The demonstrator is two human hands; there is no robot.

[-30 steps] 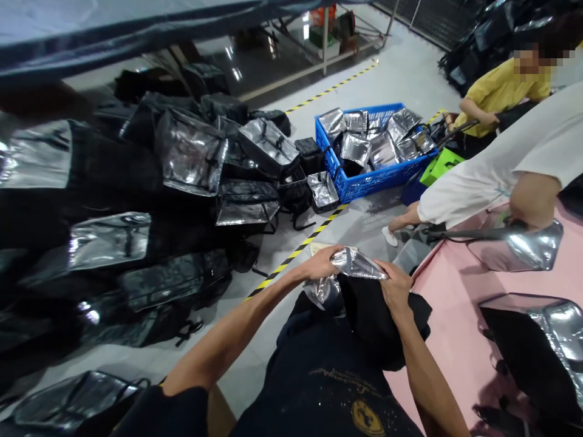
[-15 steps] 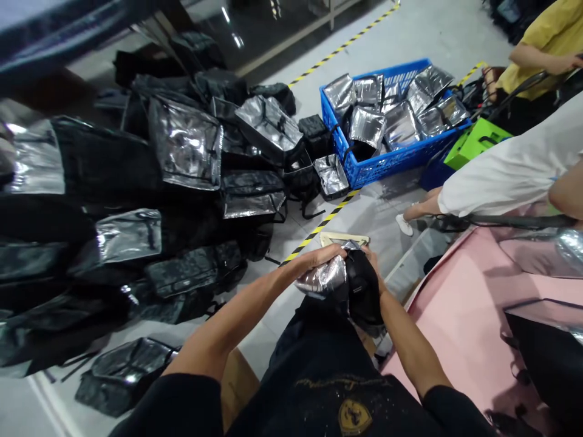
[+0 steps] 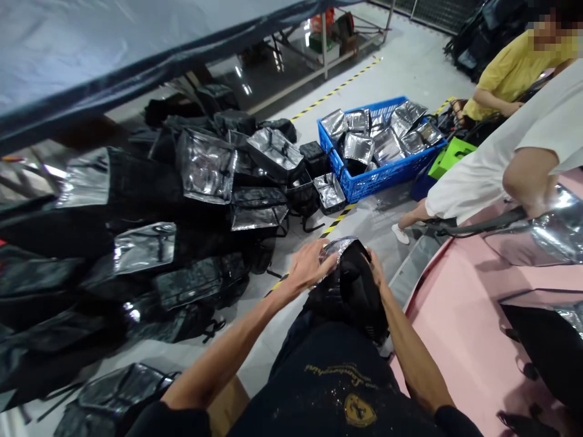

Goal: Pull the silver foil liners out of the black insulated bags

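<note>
In front of my waist I hold a small black insulated bag [image 3: 362, 291] with a shiny silver lining. My left hand [image 3: 310, 265] is on its silver-lined edge, the thumb over the foil and the other fingers bent around it. On the opposite side, my right hand [image 3: 376, 270] grips the black rim, its fingers partly hidden by the bag. The bag's underside is out of sight against my dark shirt.
Many dark bags with silver linings [image 3: 209, 164] are piled at left. A blue crate [image 3: 387, 176] full of silver-lined bags stands ahead. At right, beside a pink-topped table [image 3: 460, 309], are a person in white [image 3: 473, 176] and another in yellow [image 3: 501, 73].
The silver-lined side of the bag has been turned inward, so less foil and more black shows. My left hand has shifted its hold on the edge. The view has tilted up a little.
</note>
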